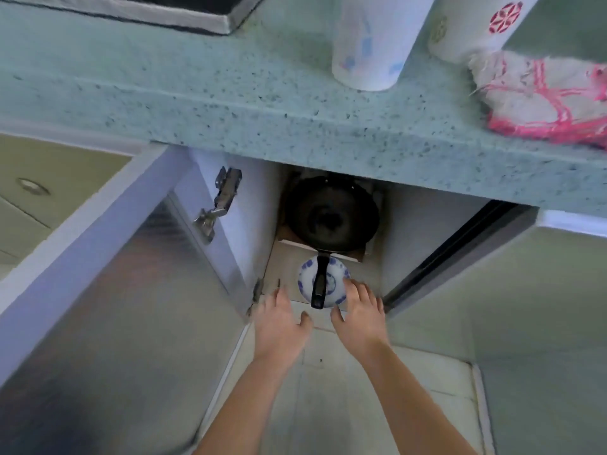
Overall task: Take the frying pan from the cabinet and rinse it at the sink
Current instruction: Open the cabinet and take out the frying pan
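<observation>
A black frying pan (pixel 331 214) lies on the floor of the open cabinet (pixel 407 224) under the counter, its black handle (pixel 320 280) pointing toward me. The handle rests across a blue-and-white bowl (pixel 338 281). My left hand (pixel 281 326) hovers open just left of the handle's end, touching nothing. My right hand (pixel 359 311) is open at the bowl's right rim, fingertips at or touching it. Part of the pan's far rim is hidden by the counter's edge.
The cabinet door (pixel 108 274) stands swung open on the left, hinge (pixel 218 203) showing. On the speckled counter (pixel 246 93) stand two white containers (pixel 371 44) and a pink-and-white cloth (pixel 542 96). A steel-edged sink or hob (pixel 184 11) is at top left.
</observation>
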